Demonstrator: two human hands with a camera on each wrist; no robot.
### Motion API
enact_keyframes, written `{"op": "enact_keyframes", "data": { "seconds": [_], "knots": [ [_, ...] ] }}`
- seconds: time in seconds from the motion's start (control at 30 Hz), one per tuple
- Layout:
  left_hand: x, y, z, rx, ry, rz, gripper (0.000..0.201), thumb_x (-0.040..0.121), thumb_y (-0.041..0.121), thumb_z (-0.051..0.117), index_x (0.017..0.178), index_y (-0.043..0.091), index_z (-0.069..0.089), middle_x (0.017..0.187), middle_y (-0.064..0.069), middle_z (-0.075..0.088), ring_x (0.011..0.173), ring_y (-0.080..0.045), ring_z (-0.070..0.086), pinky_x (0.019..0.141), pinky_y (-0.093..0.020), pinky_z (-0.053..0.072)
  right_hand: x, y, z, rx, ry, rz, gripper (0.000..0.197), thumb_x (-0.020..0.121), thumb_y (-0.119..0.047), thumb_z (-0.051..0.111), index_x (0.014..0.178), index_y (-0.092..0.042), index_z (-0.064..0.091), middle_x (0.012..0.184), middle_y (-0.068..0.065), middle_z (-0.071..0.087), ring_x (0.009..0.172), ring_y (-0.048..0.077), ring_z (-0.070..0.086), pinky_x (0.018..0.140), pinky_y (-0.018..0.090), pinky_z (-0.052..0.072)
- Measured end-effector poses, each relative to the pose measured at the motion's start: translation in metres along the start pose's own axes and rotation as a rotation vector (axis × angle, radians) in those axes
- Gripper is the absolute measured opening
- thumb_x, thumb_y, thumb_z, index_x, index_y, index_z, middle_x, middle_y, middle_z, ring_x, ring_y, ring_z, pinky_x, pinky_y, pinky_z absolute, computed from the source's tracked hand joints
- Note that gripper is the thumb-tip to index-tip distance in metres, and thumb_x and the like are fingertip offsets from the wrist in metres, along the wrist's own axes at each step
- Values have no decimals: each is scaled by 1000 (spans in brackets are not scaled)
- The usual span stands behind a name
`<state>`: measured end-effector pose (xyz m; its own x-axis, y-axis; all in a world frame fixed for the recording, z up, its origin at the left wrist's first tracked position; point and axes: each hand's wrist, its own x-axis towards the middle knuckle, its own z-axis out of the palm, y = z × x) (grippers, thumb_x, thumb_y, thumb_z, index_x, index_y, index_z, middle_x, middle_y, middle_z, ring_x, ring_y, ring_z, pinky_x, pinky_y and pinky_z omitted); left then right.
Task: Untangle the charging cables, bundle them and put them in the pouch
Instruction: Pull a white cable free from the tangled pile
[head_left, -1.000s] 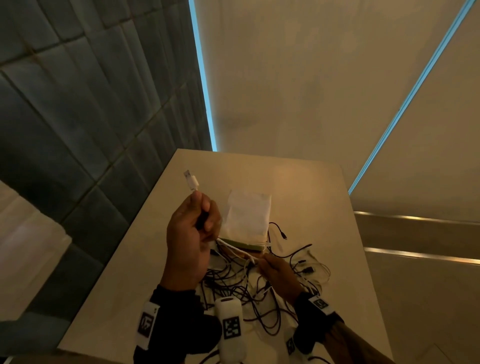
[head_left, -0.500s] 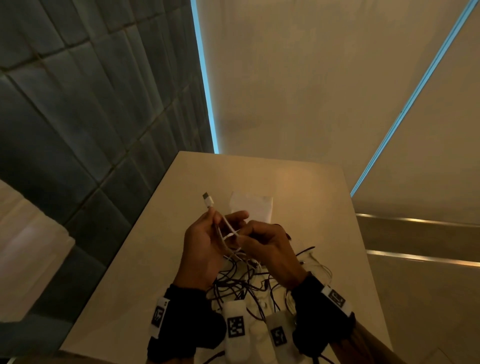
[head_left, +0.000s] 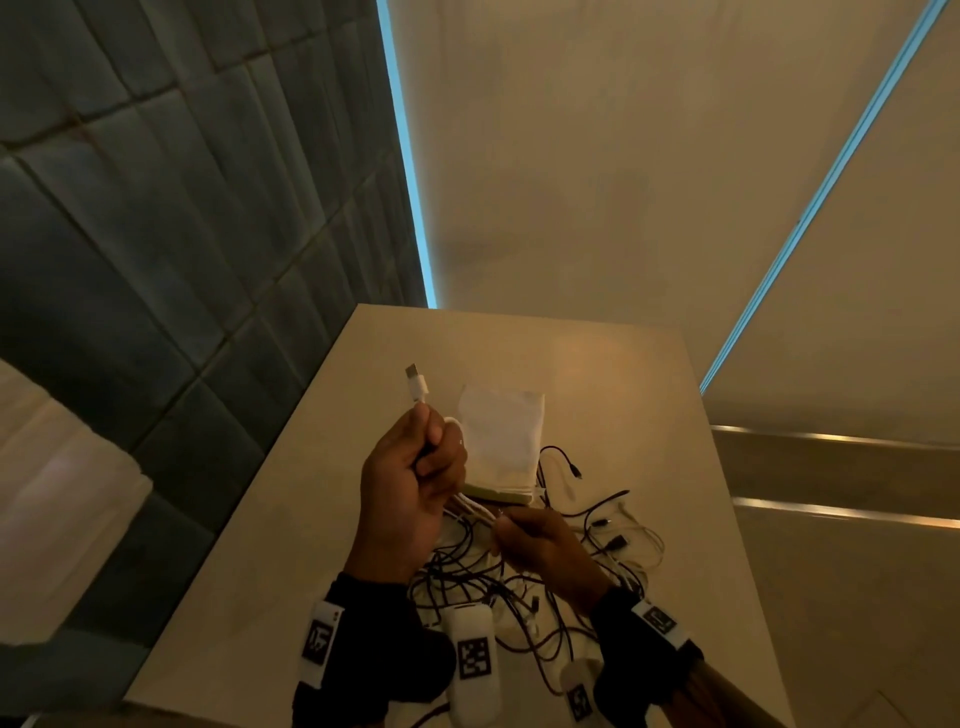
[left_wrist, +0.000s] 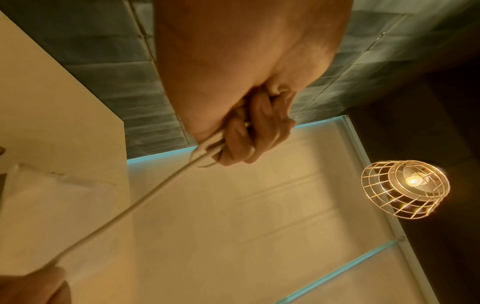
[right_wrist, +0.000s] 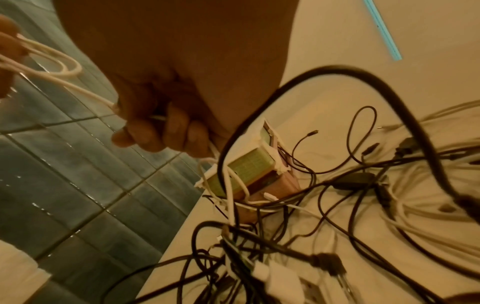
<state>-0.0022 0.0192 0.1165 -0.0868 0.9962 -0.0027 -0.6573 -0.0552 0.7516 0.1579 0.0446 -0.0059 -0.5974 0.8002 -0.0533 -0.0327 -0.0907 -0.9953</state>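
My left hand (head_left: 415, 488) (left_wrist: 246, 133) is raised above the table and grips loops of a white charging cable (head_left: 470, 512) (left_wrist: 124, 214) (right_wrist: 59, 80); its USB plug (head_left: 415, 383) sticks up past my fingers. Lower and to the right, my right hand (head_left: 540, 545) (right_wrist: 161, 131) pinches the same white cable, which runs taut between both hands. Below them lies a tangle of black and white cables (head_left: 519, 597) (right_wrist: 324, 205). The white pouch (head_left: 501, 441) (left_wrist: 52, 201) (right_wrist: 249, 164) lies just beyond the hands, its open mouth toward the tangle.
The beige table (head_left: 623, 395) ends at a grey tiled wall (head_left: 156, 260) on the left. Its far part is bare. More cable ends and plugs (head_left: 613, 540) spread to the right of the pile. A wire-caged lamp (left_wrist: 405, 189) hangs overhead.
My right hand, up beside the left half a second ago, has dropped back down to the tangle, drawing the white cable taut. The left hand holds the plug end a little higher.
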Motion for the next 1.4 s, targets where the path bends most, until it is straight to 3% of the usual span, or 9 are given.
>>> {"op": "enact_keyframes", "data": {
  "seconds": [0.3, 0.5, 0.73, 0.9, 0.97, 1.03, 1.17, 1.3, 1.4],
  "knots": [
    [-9, 15, -2, 26, 91, 109, 36, 100, 22, 30, 67, 13, 42, 51, 4, 29, 42, -7, 18, 42, -24, 12, 7, 24, -1, -129, 78, 48, 29, 100, -10, 46, 74, -6, 58, 67, -4, 47, 60, 2, 43, 60, 13, 37],
    [-14, 20, -7, 82, 133, 119, 35, 101, 23, 31, 69, 13, 42, 51, 3, 29, 42, -8, 17, 41, -23, 12, 10, 30, -3, -287, 164, 62, 28, 94, -24, 51, 71, -11, 60, 68, 5, 51, 64, 12, 47, 62, 32, 39],
    [-11, 7, -7, 358, 366, 38, 36, 103, 22, 32, 71, 12, 43, 48, -3, 49, 36, -8, 25, 35, -18, 21, 19, -52, 1, -36, 324, -96, 19, 93, -9, 59, 83, 8, 61, 61, 3, 53, 56, 16, 48, 51, 25, 41],
    [-6, -5, -4, 427, 454, -77, 36, 103, 26, 33, 69, 15, 41, 77, -20, 64, 46, -15, 39, 41, -22, 27, 13, -105, 19, 73, 146, -250, 12, 91, 6, 56, 80, 12, 56, 59, -9, 58, 54, 1, 52, 55, 15, 43],
    [-7, -1, 1, 383, 415, -89, 38, 103, 28, 35, 68, 15, 44, 84, -18, 66, 58, -18, 51, 49, -24, 37, 9, -112, 24, 108, 62, -244, 13, 89, 11, 55, 78, 6, 58, 68, -4, 67, 58, 4, 59, 58, 17, 48],
    [-8, 3, 6, 250, 325, -84, 40, 102, 29, 34, 67, 15, 46, 85, -16, 70, 67, -20, 56, 57, -27, 46, 7, -108, 26, 93, 32, -226, 14, 87, 9, 60, 74, 6, 58, 74, 23, 65, 63, 22, 58, 64, 31, 47],
    [-9, 5, 13, -9, 182, -59, 37, 101, 28, 33, 69, 13, 43, 61, -6, 49, 60, -19, 47, 75, -35, 49, 7, -84, 15, 60, 73, -154, 9, 82, 4, 69, 74, 1, 65, 64, 7, 63, 61, 15, 55, 59, 24, 47],
    [-10, 1, 14, -18, 118, -15, 35, 101, 26, 34, 69, 14, 42, 59, -2, 43, 46, -12, 33, 52, -25, 33, 7, -54, 3, 25, 67, -126, 17, 90, -10, 64, 75, 0, 67, 67, 13, 56, 62, 19, 49, 59, 24, 43],
    [-8, 3, 11, 4, 85, 14, 36, 102, 25, 32, 69, 14, 43, 57, -1, 44, 42, -9, 23, 48, -26, 18, 2, -29, 1, -12, 57, -77, 26, 95, -19, 57, 78, -2, 67, 64, 11, 48, 58, 17, 43, 55, 24, 37]
  ]
}}
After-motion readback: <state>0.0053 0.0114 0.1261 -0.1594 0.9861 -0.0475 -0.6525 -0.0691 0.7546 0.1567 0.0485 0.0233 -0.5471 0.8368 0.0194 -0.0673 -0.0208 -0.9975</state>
